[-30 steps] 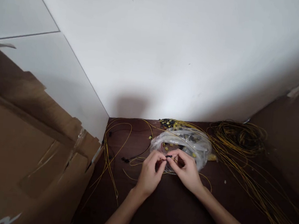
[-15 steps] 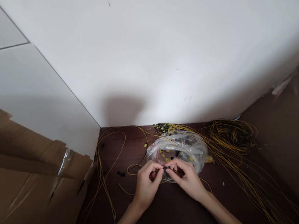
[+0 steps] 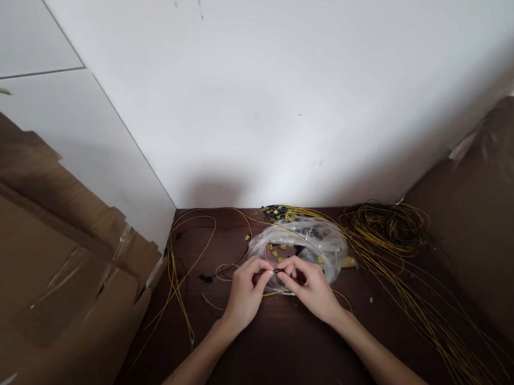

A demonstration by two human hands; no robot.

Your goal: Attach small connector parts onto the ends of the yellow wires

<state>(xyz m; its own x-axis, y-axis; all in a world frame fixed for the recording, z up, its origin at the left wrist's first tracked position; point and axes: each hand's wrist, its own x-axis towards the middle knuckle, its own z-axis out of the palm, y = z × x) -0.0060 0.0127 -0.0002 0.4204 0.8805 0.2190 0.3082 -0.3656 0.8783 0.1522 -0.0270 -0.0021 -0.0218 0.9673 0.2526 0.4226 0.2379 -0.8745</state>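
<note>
Dark brown surface (image 3: 276, 360), lower centre of frame: small black piece (image 3: 278, 271) pinched between left hand (image 3: 244, 292) and right hand (image 3: 314, 291), long axis roughly crosswise, spanning fingertip to fingertip, neither hand clearly nearer.

- dark brown surface (image 3: 286, 355)
- clear plastic bag (image 3: 330, 256), on it
- wire coil (image 3: 388, 229), bag's 2 o'clock
- yellow wire loops (image 3: 176, 288), 9 o'clock
- black connector (image 3: 205, 278), 8 o'clock

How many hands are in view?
2: the left hand and the right hand, both pinching a small black piece between them, at the near side of the clear plastic bag.
</note>
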